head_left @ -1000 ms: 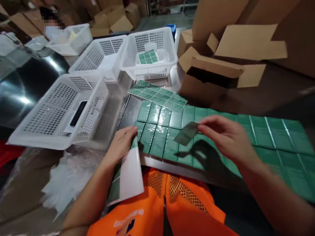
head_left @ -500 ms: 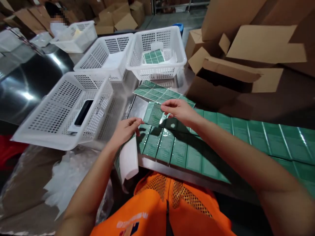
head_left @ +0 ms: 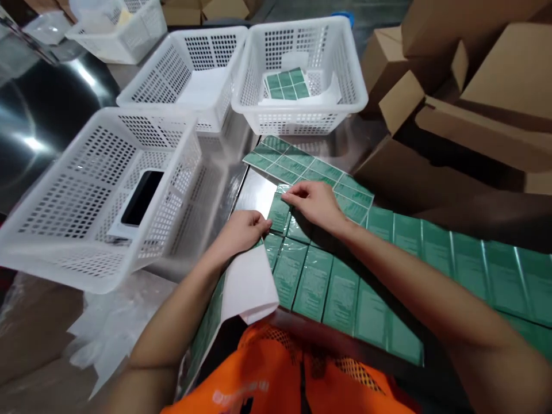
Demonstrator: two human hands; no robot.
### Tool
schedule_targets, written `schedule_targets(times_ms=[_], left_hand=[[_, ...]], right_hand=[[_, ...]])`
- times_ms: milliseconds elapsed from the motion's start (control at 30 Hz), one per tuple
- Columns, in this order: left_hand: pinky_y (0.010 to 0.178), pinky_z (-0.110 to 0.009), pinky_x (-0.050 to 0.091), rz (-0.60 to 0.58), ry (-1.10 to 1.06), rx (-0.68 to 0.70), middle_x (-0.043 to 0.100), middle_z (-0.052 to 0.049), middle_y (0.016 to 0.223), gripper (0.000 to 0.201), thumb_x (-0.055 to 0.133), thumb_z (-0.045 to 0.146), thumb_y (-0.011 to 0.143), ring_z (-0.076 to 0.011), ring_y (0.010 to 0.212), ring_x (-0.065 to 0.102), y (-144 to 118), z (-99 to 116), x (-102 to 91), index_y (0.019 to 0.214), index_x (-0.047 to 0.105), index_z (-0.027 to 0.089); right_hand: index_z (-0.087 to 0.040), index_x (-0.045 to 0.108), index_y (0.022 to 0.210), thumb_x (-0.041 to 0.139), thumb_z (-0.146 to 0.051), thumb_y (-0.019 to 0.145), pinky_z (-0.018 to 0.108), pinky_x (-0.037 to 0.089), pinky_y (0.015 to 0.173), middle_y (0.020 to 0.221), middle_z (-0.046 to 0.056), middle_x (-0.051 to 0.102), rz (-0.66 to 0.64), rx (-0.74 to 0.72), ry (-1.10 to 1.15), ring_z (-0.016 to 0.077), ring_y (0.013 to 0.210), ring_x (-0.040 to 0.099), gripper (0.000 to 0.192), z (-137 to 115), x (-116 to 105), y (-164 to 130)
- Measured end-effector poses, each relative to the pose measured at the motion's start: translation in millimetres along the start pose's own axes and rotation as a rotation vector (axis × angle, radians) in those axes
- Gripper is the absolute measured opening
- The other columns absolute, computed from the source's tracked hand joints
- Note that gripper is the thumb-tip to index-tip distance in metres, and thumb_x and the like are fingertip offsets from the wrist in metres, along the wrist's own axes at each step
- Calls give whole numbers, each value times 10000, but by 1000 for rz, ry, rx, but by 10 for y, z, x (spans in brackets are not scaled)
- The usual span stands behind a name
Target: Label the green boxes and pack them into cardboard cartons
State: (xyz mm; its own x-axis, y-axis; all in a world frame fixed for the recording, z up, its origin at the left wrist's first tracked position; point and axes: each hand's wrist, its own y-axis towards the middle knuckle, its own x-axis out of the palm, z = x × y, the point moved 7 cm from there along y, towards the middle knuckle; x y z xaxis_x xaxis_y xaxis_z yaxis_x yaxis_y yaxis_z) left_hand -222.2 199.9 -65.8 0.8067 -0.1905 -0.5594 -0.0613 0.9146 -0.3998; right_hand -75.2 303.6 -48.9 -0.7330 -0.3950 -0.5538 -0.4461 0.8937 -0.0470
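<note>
My right hand [head_left: 317,205] pinches the upper right edge of a green sticker [head_left: 279,214], which lies against the end pack of the far row. My left hand [head_left: 246,231] is closed, its fingertips by the sticker's lower left edge. Under that hand a sticker sheet [head_left: 250,282] hangs curled with its white back showing. Two rows of green wrapped packs [head_left: 313,282] run to the right beneath my right forearm. Just beyond my hands a flat sheet of green stickers [head_left: 310,167] rests partly over the far row.
White plastic baskets stand beyond: one [head_left: 97,190] holds a black phone-like object [head_left: 142,198], another [head_left: 302,118] holds green sticker pieces, a third [head_left: 172,103] white paper. Open cardboard boxes [head_left: 470,126] are at right. White paper scraps [head_left: 116,322] lie at lower left.
The sticker has come down from a tilted position onto the end pack. My left hand has moved right, closer to it, with the curled sheet. The whole view has shifted.
</note>
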Motion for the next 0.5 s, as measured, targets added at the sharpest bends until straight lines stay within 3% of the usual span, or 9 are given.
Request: schedule_targets(times_ms=[233, 500], left_hand=[[560, -284, 296, -45, 97, -57, 528, 7, 552, 368, 519, 478, 805, -150, 566, 453, 72, -11, 12, 603, 597, 180], [530, -287, 235, -52, 172, -86, 412, 35, 486, 369, 558, 451, 800, -130, 511, 372, 106, 13, 8, 538, 526, 193]], right_hand=[[-171, 744, 740, 742, -296, 803, 278, 416, 649, 712, 7, 707, -13, 39, -75, 156, 645, 594, 141, 40, 8, 28], [-180, 733, 742, 736, -271, 825, 283, 406, 654, 703, 0, 676, -5, -30, -112, 152, 654, 574, 123, 68, 40, 37]])
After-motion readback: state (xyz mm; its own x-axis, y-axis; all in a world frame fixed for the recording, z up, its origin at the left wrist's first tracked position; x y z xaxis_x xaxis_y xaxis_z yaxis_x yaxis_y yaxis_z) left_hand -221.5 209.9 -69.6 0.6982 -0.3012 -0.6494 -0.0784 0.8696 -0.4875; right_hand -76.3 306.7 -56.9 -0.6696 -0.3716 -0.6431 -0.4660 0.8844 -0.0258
